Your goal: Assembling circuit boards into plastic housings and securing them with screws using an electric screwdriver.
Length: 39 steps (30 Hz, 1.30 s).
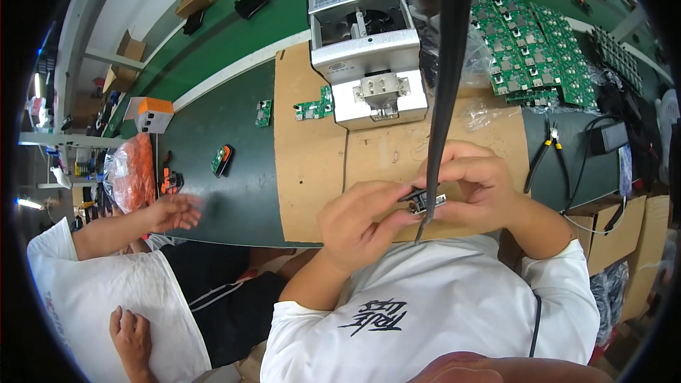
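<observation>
On our dark counter point(237, 206) stand a silver machine point(369, 60) and stacked green circuit boards point(507, 39), seemingly unused; before the machine, our left hand point(355, 225) and right hand point(477, 184) grasp between their fingers a small black-and-silver part point(417, 205), apparently unfinished.

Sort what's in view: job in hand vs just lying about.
Job in hand:
small dark-and-metal part, held between left hand and right hand
probably silver machine and green circuit boards

Lying about, apparently:
pliers with black handles
black adapter
orange-and-white box
empty-handed co-worker's orange bag, ownership unclear
</observation>
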{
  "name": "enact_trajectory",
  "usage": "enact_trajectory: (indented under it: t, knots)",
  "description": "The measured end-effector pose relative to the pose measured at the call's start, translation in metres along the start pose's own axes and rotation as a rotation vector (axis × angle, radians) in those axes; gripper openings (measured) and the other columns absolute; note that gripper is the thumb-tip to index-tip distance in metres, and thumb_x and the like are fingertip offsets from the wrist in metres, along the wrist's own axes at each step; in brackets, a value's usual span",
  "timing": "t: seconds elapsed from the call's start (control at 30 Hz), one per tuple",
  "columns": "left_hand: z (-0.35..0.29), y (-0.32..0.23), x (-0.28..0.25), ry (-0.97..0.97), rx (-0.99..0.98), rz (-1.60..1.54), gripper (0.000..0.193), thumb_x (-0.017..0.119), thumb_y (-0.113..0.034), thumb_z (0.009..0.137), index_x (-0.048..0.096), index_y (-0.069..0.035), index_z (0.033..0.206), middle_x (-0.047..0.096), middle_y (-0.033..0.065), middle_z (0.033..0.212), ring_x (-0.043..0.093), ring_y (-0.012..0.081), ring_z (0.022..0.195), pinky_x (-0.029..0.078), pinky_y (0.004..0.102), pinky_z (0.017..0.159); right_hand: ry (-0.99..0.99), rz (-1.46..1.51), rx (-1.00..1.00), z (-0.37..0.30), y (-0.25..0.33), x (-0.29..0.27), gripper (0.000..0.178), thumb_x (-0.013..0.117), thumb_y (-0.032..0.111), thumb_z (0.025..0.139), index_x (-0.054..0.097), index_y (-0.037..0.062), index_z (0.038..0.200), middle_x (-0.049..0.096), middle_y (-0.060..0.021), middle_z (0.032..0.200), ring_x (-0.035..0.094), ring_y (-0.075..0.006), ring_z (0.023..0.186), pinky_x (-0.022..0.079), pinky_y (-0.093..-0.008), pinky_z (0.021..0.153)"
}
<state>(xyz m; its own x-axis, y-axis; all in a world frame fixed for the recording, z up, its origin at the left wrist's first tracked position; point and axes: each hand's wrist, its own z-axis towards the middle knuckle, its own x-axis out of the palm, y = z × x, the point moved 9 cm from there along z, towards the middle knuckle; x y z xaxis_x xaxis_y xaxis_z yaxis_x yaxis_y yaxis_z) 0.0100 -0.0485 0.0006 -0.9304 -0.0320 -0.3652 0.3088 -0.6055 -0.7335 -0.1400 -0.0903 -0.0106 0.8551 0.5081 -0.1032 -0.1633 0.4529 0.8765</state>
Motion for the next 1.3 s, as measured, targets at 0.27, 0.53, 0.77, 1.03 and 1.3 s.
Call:
enact_trajectory:
  t: [0.27,0.53,0.77,1.03,1.3]
  knots:
    - [-0.004,-0.016,0.001,-0.02,0.066,0.051,0.036,0.083,-0.005,0.07,0.069,0.003,0.102,0.069,0.0155,0.085,0.069,0.0255,0.072,0.056,0.0298,0.06,0.104,-0.191,-0.069,-0.006,0.013,0.003,0.041,0.085,0.013,0.068,0.073,0.0078,0.107,0.07,-0.0064,0.091,0.067,-0.0189,0.079,0.053,-0.0289,0.068]
    - [-0.004,-0.021,0.007,0.029,0.11,-0.117,0.035,0.083,-0.003,0.068,0.068,0.005,0.098,0.069,0.0167,0.089,0.07,0.0294,0.077,0.057,0.0324,0.065,0.048,-0.057,-0.17,-0.011,0.02,0.004,0.033,0.083,0.011,0.07,0.073,0.0075,0.101,0.071,-0.0065,0.089,0.069,-0.0201,0.079,0.054,-0.0279,0.065]
    - [-0.007,-0.016,0.008,-0.009,0.043,-0.117,0.034,0.084,-0.002,0.065,0.068,0.004,0.095,0.067,0.0144,0.084,0.066,0.0283,0.074,0.054,0.0336,0.062,0.123,0.014,-0.063,-0.009,0.006,0.003,0.031,0.082,0.012,0.071,0.072,0.006,0.1,0.071,-0.0078,0.093,0.066,-0.0214,0.077,0.051,-0.0298,0.067]
    - [-0.014,0.035,0.018,-0.009,-0.196,-0.35,0.027,0.076,0.005,0.073,0.066,0.004,0.098,0.062,0.0148,0.083,0.06,0.0225,0.072,0.047,0.0286,0.064,-0.051,0.429,0.389,-0.016,-0.042,0.008,0.032,0.082,0.009,0.072,0.072,0.0011,0.101,0.063,-0.0066,0.081,0.062,-0.0188,0.079,0.051,-0.0295,0.072]
    - [-0.008,0.04,0.014,-0.014,-0.166,-0.339,0.028,0.078,0.003,0.073,0.066,0.002,0.098,0.064,0.0135,0.085,0.063,0.0211,0.074,0.049,0.029,0.064,0.04,-0.149,0.031,-0.001,-0.019,0.0,0.036,0.086,0.011,0.068,0.073,0.0034,0.101,0.068,-0.0088,0.089,0.066,-0.0213,0.082,0.052,-0.0303,0.072]
